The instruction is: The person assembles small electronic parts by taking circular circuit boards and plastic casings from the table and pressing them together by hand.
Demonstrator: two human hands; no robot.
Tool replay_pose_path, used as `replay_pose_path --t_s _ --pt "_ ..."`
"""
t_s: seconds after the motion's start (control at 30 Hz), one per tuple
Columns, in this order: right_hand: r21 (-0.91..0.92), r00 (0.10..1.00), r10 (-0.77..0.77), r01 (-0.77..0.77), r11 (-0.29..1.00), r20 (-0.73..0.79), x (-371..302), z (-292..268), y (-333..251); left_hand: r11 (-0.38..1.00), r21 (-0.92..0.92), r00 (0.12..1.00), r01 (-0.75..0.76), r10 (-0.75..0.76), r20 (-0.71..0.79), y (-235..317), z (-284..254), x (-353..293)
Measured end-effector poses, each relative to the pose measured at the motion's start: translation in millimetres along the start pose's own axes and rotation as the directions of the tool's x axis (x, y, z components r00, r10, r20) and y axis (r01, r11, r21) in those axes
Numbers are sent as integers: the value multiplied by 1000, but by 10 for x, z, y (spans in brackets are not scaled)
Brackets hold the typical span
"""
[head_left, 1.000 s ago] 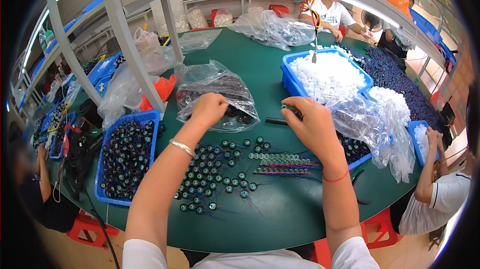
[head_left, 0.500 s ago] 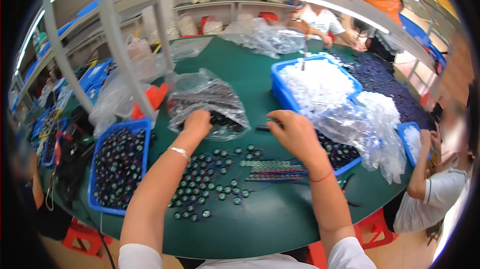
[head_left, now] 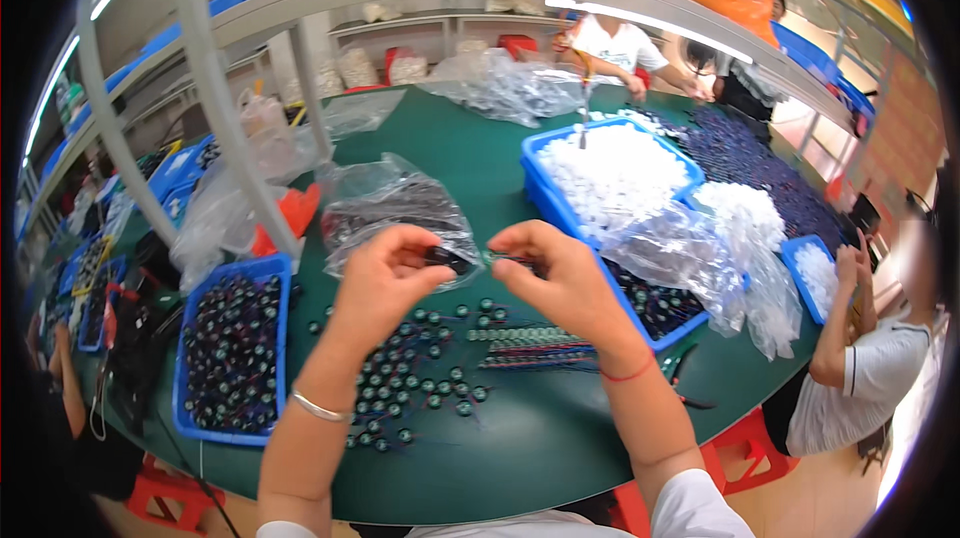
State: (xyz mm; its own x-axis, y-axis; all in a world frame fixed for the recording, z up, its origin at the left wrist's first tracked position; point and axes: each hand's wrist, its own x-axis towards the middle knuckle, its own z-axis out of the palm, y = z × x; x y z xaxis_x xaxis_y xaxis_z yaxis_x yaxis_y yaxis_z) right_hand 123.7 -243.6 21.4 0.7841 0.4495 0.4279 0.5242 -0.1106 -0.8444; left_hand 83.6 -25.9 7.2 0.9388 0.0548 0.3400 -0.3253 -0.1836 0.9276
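My left hand (head_left: 388, 273) pinches a small black part (head_left: 446, 258) in front of a clear plastic bag (head_left: 385, 200) full of dark pieces. Opposite it, fingertips almost meeting, my right hand (head_left: 550, 263) grips a small dark part with a green end (head_left: 490, 258), mostly covered by the fingers. Below the hands, many round dark parts with pale green faces and thin wires (head_left: 400, 383) lie on the green table (head_left: 480, 458). Beside them is a row of small green pieces with red and blue wires (head_left: 535, 348).
A blue bin (head_left: 182, 358) of round wired parts stands left. On the right are a blue bin (head_left: 540, 188) of white pieces, crumpled clear plastic (head_left: 670, 248), another blue bin (head_left: 660, 341) and dark-handled pliers (head_left: 685, 378). A metal frame (head_left: 230, 128) rises ahead. Co-workers sit around.
My left hand has come out of the bag with a black part. My right hand has moved left to meet it. The view has shifted slightly.
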Motion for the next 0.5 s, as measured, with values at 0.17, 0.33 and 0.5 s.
replay_pose_path --t_s 0.17,0.33,0.5 --pt "116 997 -22 14 993 68 -53 48 -125 991 -125 998 -50 44 -53 -25 145 -265" --pt "-17 979 -174 176 984 103 -63 103 -124 998 -67 996 -15 8 -94 66 207 -337" --pt "170 995 -94 88 982 30 -70 219 -80 958 213 965 -191 223 -135 58 196 -345"
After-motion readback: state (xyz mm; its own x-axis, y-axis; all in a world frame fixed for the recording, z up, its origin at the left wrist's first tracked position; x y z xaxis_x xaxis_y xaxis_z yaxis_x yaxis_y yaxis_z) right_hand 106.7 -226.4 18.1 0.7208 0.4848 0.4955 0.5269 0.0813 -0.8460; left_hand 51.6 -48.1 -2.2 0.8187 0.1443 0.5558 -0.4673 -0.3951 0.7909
